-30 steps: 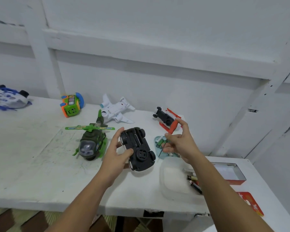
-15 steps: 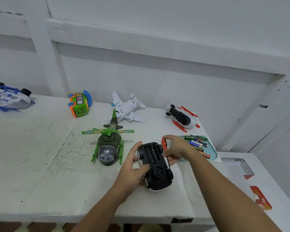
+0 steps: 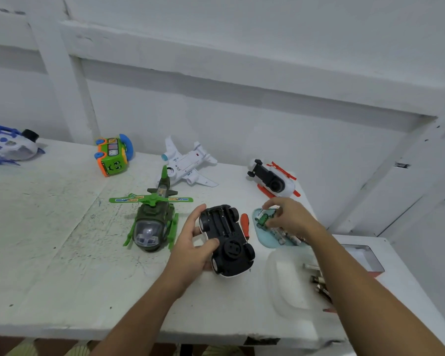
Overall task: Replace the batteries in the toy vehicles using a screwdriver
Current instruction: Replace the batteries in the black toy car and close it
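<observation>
**Hands**
- Left hand (image 3: 193, 249): grips black plastic toy car (image 3: 226, 240). Thumb lies across the near part of the underside, fingers wrap the left flank.
- Right hand (image 3: 290, 219): fingers curled, thumb and forefinger pinch a green cylindrical battery (image 3: 263, 219).

**Task items**
- Car: wheels-up on white painted table (image 3: 62, 253), centre-near, long axis running near-far.
- Green battery: held over far end of pale-blue oval tray (image 3: 262, 237), right of car. Tray holds more batts., partly hidden by the wrist.
- Orange-handled screwdriver (image 3: 245, 224): flat on table btwn car and tray, just beside car, no hand on it.

**Other items**
- Green plastic toy helicopter (image 3: 152, 219): upright, just left of left hand, canopy toward near edge.
- Far row, left to right: white-and-blue toy (image 3: 8, 145); orange-and-green toy bus (image 3: 113, 155); white toy aeroplane (image 3: 188, 165); white-and-red toy vehicle (image 3: 272, 179) w/ black underside up.
- Translucent white plastic tub (image 3: 288, 283): near right, loose batts. (image 3: 315, 274) at its right side, next to the right forearm.
</observation>
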`<action>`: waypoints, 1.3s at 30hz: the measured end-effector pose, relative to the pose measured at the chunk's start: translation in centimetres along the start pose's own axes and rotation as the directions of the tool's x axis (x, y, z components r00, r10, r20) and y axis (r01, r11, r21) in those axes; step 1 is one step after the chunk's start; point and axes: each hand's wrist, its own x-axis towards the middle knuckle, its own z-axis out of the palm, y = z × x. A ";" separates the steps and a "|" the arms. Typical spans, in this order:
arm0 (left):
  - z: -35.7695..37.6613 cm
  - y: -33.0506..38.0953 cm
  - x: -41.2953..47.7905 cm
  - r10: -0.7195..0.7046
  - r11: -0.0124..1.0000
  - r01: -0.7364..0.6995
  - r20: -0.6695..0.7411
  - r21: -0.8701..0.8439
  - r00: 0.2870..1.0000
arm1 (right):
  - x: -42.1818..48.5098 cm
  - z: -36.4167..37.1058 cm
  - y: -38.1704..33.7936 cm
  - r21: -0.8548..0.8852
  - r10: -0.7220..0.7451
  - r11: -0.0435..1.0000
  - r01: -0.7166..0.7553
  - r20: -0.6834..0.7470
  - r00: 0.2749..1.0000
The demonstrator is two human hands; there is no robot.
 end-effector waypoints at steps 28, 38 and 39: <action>4.4 1.0 0.2 0.038 0.994 -0.039 -0.013 -0.103 0.999 | -4.3 1.5 -3.5 0.449 -0.228 0.859 0.244 -0.091 0.969; 3.8 1.5 0.1 0.076 0.989 -0.076 -0.003 -0.125 0.997 | -4.8 2.4 -4.8 0.236 -0.350 0.896 0.375 -0.143 0.926; 3.9 1.6 0.1 0.081 0.989 -0.080 0.002 -0.128 0.997 | -4.7 2.3 -4.7 0.249 -0.355 0.890 0.382 -0.147 0.923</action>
